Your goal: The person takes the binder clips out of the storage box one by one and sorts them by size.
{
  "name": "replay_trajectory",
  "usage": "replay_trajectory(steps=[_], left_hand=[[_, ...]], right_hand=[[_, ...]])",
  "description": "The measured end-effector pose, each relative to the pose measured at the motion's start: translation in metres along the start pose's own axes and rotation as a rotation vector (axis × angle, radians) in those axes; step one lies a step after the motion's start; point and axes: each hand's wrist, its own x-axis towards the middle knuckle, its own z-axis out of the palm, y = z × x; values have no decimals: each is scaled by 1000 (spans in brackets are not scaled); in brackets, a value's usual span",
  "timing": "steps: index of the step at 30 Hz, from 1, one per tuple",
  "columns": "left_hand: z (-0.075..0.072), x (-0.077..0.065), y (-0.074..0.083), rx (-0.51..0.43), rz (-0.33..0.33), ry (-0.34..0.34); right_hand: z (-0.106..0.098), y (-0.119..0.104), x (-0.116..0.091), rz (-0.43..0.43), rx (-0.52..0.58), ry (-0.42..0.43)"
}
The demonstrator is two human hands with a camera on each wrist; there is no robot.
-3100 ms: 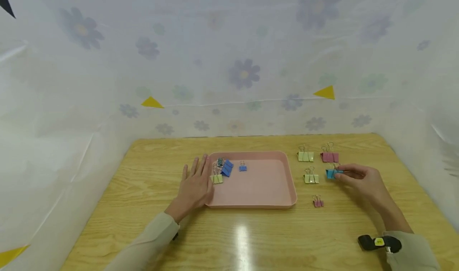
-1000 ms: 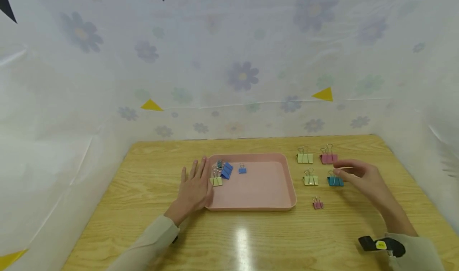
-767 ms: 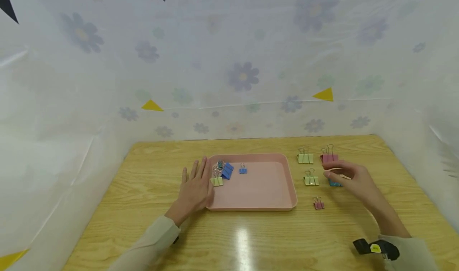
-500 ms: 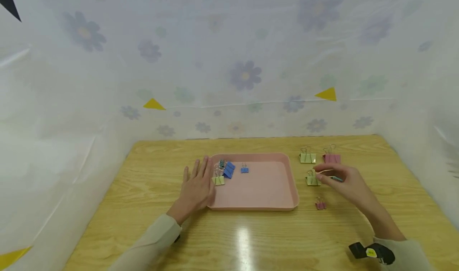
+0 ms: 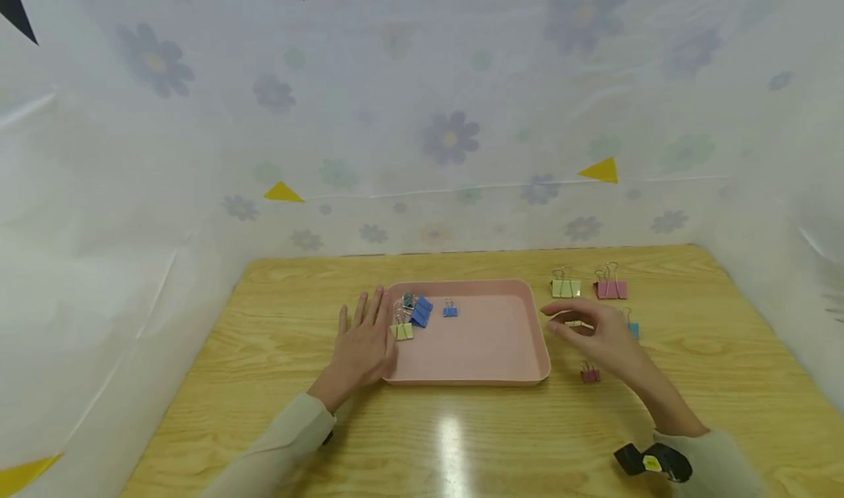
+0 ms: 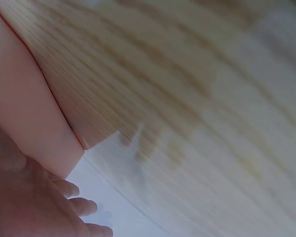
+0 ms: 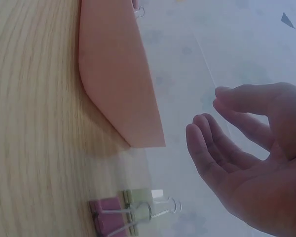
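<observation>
Head view: right hand (image 5: 603, 338) has left the bright-blue metal binder clip (image 5: 634, 330) and come to the tray's edge

The blue clip, pinched about three seconds ago, now stands on the wood-grain counter (image 5: 369, 439), partly hidden behind the hand. That makes it one of five clips outside the rectangular pink plastic tray (image 5: 468, 348). Around it are a large rose-pink metal clip (image 5: 611, 290), a large pale-green metal clip (image 5: 565, 288), a second pale-green one mostly covered by the hand, and a small dark-pink metal clip (image 5: 590, 375). Right fingers are loosely bent, thumb near the index tip, holding nothing. At least four clips remain at the tray's far left and middle, among them a tilted royal-blue metal clip (image 5: 421, 312) and a small blue metal clip (image 5: 450, 312). The left hand (image 5: 359, 348) lies unmoved against the tray's left wall, fingers straight and slightly spread.
</observation>
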Motion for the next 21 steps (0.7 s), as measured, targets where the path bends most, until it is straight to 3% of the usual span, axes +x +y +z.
replay_trajectory(steps=[7,14,21], left_hand=[[0,0,0,-11,-6,-7],[2,0,0,-14,-10,-6],[0,0,-1,-10,-3,5]], right_hand=[[33,-8,14,-27,31,9],[66,-13,32,13,51,19],[87,-11,48,30,56,30]])
